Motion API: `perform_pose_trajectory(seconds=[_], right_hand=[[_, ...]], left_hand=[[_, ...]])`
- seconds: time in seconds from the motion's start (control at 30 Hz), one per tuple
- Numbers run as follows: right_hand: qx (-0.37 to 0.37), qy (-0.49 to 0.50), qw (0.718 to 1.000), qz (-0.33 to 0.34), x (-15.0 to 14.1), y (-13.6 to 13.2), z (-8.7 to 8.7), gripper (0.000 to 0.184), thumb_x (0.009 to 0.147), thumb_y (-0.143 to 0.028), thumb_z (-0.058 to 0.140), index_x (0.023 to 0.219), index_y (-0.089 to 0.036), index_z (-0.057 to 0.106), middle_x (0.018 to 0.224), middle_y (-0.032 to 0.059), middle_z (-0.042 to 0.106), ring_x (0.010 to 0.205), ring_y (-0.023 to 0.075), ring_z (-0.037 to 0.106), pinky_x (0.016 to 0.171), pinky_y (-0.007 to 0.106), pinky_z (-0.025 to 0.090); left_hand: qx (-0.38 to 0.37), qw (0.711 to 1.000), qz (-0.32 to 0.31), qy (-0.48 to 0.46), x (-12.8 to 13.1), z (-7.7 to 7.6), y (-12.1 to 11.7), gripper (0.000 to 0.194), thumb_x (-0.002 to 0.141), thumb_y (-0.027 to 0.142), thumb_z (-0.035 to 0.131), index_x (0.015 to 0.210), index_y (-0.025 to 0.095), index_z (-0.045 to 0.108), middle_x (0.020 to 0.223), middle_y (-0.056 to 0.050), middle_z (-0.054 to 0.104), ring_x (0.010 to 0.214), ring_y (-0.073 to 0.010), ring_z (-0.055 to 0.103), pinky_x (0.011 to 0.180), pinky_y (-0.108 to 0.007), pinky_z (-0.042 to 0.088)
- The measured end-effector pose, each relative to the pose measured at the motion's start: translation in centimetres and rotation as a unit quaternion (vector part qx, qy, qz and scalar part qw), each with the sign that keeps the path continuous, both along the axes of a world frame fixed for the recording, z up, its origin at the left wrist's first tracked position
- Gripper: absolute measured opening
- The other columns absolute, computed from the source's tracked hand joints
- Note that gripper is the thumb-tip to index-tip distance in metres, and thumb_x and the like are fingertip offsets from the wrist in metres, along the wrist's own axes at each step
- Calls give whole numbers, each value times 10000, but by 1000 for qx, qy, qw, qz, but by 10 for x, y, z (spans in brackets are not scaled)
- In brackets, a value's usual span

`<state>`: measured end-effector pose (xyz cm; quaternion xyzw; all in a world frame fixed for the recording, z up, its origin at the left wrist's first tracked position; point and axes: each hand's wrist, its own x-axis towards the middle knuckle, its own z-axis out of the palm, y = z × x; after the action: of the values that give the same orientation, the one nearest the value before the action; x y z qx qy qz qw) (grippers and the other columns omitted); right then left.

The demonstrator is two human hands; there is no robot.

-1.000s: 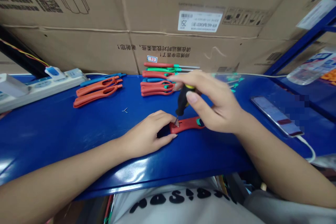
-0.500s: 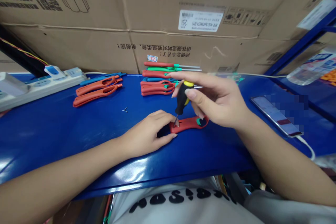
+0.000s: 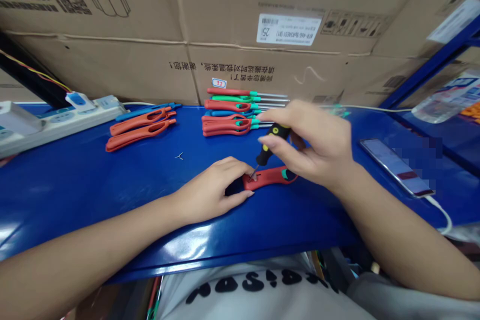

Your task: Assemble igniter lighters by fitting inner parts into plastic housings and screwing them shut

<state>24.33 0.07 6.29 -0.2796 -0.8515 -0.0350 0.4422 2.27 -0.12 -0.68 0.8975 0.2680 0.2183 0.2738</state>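
My left hand (image 3: 225,185) pinches the near end of a red lighter (image 3: 272,177), which lies flat on the blue table (image 3: 142,190). A green trigger shows in the opening at the lighter's right end. In my right hand (image 3: 315,145) is a black and yellow screwdriver (image 3: 269,146), tilted, its thin tip down at the lighter's left end beside my left fingertips. My right fingers close around its handle. Several assembled long lighters (image 3: 227,125) with green triggers and metal tubes lie in a row behind my hands. A few small screws (image 3: 179,156) lie left of my left hand.
Orange and blue handle shells (image 3: 140,132) lie at the left, by a white power strip (image 3: 60,125). A phone (image 3: 395,166) with a charging cable sits at the right, near a clear plastic bottle (image 3: 442,97). Large cardboard (image 3: 225,15) stands along the back.
My right hand has turned and the screwdriver handle now leans further to the right. The tip stays at the lighter's left end. My left hand holds the same place.
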Motion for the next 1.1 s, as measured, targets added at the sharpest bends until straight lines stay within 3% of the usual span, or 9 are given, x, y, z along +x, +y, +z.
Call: perform_pose_trajectory(seconds=[0.1, 0.17, 0.27, 0.33, 0.5, 0.67, 0.83, 1.0, 1.1], right_hand=[[-87, -9, 996, 29, 0, 3, -4, 361, 1056, -319, 404, 1376, -259, 558, 1151, 68, 701, 934, 189, 695, 803, 357, 588], [-121, -2, 992, 39, 1, 5, -7, 380, 1056, -336, 413, 1415, -263, 514, 1182, 61, 690, 899, 173, 697, 778, 340, 590], [-61, 15, 998, 3, 1, 8, -10, 364, 967, -427, 598, 1269, -224, 625, 1147, 77, 708, 954, 207, 691, 829, 357, 582], [-33, 14, 999, -7, 1, 8, -10, 358, 960, -432, 607, 1244, -217, 643, 1152, 87, 713, 1017, 228, 679, 890, 384, 567], [-122, -6, 991, 55, 0, 5, -8, 410, 1056, -322, 384, 1453, -271, 476, 1280, 64, 663, 920, 169, 686, 834, 363, 584], [-22, -14, 999, 36, 0, 3, -7, 336, 951, -405, 617, 1236, -230, 649, 1095, 77, 724, 967, 222, 687, 865, 373, 574], [-138, -3, 988, 70, -2, -4, -3, 394, 1048, -309, 389, 1408, -262, 542, 1191, 65, 708, 947, 182, 703, 789, 343, 608], [-73, 35, 995, 51, 1, 4, -3, 221, 912, -357, 683, 1092, -237, 724, 1063, 49, 746, 914, 201, 702, 813, 349, 606], [-115, 25, 990, 76, 4, 9, -4, 318, 1006, -350, 531, 1288, -250, 639, 1210, 56, 711, 845, 162, 706, 802, 343, 604]], left_hand=[[-5, 1000, -2, 3, 0, 0, 0, 218, 952, 265, 618, 1159, 205, 584, 1131, -52, 650, 1095, -204, 585, 982, -365, 477], [-8, 1000, -1, 6, 0, 0, 0, 214, 951, 264, 617, 1155, 204, 588, 1128, -53, 650, 1096, -207, 585, 984, -368, 477], [-6, 1000, 2, 6, 0, 0, 0, 225, 945, 271, 630, 1155, 202, 591, 1128, -54, 649, 1110, -210, 583, 992, -370, 474], [-3, 1000, 2, 4, 0, 1, 0, 232, 945, 273, 630, 1163, 202, 590, 1130, -55, 648, 1114, -210, 581, 993, -371, 473], [-8, 1000, -1, 5, 0, 2, 0, 217, 950, 271, 619, 1155, 207, 593, 1124, -53, 654, 1092, -213, 589, 976, -373, 479], [-6, 1000, 1, -5, 0, 1, 0, 202, 939, 267, 637, 1127, 212, 590, 1124, -52, 659, 1109, -222, 595, 990, -383, 475], [-6, 1000, -2, 2, 0, 1, 0, 199, 954, 276, 614, 1143, 217, 597, 1121, -61, 662, 1081, -230, 601, 972, -397, 486], [-8, 1000, 3, -1, 1, 3, 0, 196, 938, 270, 640, 1119, 211, 594, 1123, -48, 654, 1091, -213, 593, 981, -380, 482], [-8, 1000, 0, -1, 1, 3, 0, 217, 947, 268, 628, 1154, 212, 589, 1126, -49, 652, 1097, -211, 588, 981, -375, 481]])
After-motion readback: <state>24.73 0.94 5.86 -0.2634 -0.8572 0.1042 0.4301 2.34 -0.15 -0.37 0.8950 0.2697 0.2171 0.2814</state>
